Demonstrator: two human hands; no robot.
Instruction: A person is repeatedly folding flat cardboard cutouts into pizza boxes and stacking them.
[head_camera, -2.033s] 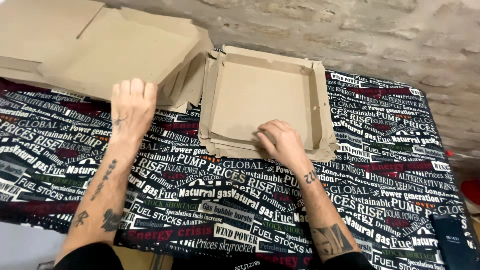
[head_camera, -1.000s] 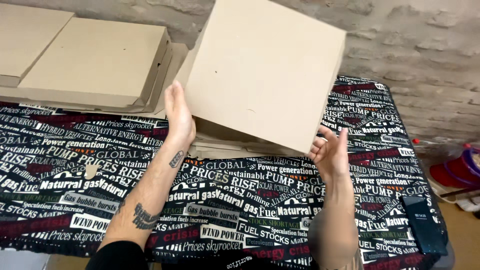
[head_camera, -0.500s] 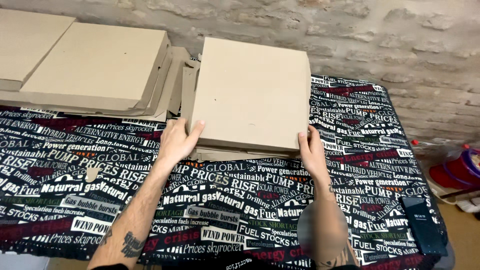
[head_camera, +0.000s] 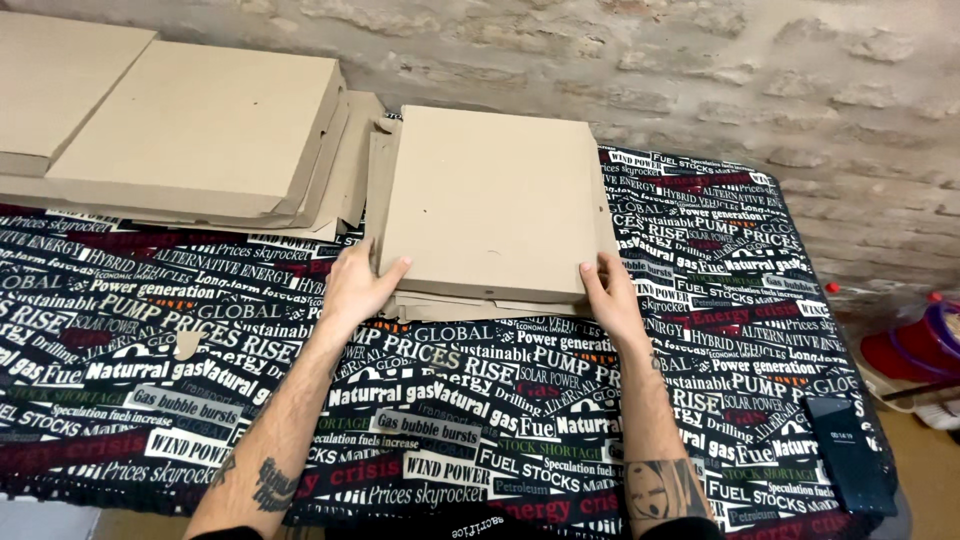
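A closed flat brown cardboard box (head_camera: 495, 205) lies on a table under a black cloth printed with white and red lettering (head_camera: 480, 400). Flat cardboard sheets stick out under the box's near and left edges. My left hand (head_camera: 358, 285) presses on the box's near left corner, fingers laid on the lid. My right hand (head_camera: 610, 298) grips the near right corner, thumb on top.
A stack of closed cardboard boxes (head_camera: 190, 130) lies at the back left against a rough brick wall (head_camera: 700, 60). A dark phone-like device (head_camera: 848, 450) rests at the table's right front edge. Red and clear containers (head_camera: 915, 350) sit on the floor, right.
The open box was folded shut: the lid swung up, then came down flat. Both my hands moved to the box's near corners and now press on it.
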